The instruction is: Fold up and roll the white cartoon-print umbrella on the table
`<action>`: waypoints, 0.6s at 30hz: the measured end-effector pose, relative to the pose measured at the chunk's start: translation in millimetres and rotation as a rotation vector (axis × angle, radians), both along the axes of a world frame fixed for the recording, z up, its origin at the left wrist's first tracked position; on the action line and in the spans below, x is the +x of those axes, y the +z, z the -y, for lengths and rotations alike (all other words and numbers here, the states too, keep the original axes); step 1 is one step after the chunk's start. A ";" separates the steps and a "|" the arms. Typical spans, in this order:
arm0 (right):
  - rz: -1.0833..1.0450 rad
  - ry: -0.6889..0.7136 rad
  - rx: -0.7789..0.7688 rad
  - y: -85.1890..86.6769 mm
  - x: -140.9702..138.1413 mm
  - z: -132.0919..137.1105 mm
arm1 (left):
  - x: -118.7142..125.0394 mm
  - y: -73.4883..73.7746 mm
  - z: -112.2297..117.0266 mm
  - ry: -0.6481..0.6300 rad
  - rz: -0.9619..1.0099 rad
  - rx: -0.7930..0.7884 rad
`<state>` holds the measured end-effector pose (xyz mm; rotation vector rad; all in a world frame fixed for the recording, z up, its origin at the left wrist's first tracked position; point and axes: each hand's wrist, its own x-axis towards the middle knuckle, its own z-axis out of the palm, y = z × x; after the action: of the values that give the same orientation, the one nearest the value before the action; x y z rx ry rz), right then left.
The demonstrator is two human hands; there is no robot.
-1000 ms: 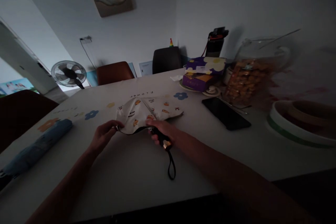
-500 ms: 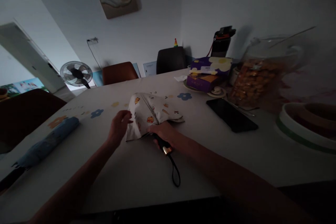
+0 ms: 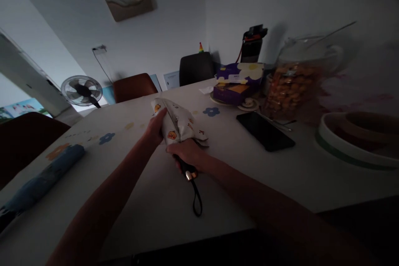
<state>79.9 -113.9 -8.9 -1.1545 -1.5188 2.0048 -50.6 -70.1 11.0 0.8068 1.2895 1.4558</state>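
A folding umbrella (image 3: 181, 122) with white, cartoon-printed fabric lies collapsed but loosely bunched in front of me. Its black handle with a gold band and wrist strap points toward me. My right hand (image 3: 187, 151) is wrapped round the umbrella where the handle meets the fabric. On the left side of the canopy, my left hand (image 3: 157, 126) is closed on the cloth, thumb on top; its other fingers are mostly hidden. Loose folds of fabric stick out to the right, beyond my right hand. A blue furled umbrella (image 3: 46, 176) rests on the table at the left.
On the right of the white table (image 3: 149, 216) are a black phone (image 3: 264, 130), purple boxes (image 3: 238, 83), a dark bottle (image 3: 252, 45), a glass jug (image 3: 294, 83) of snacks and a green-banded bowl (image 3: 339, 149). Chairs (image 3: 134, 87) and a fan (image 3: 82, 90) stand beyond.
My left hand has moved in from beside the canopy and closed on its left side, pressing the fabric narrower. My right hand keeps its hold. The whole view has shifted slightly.
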 end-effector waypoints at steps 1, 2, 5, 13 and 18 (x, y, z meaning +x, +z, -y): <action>-0.013 0.025 -0.011 -0.5 -0.4 1.2 | -1.7 0.2 -1.2 -0.038 0.031 0.021; -0.028 0.049 -0.023 -1.7 -1.2 2.2 | -3.6 -0.6 -1.8 -0.065 0.056 0.034; -0.075 0.061 -0.058 -8.1 -4.3 2.6 | -9.9 -7.9 -2.6 -0.076 0.071 0.054; -0.236 0.168 -0.146 -10.3 -1.8 0.6 | -23.0 -12.2 -4.1 -0.081 -0.098 0.087; -0.148 -0.080 0.195 -7.2 -5.3 7.1 | -22.2 5.8 -9.0 -0.032 -0.244 0.277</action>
<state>74.6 -121.1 -16.0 -0.9521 -1.5291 1.8026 -72.8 -61.1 16.7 1.2137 1.2602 1.5673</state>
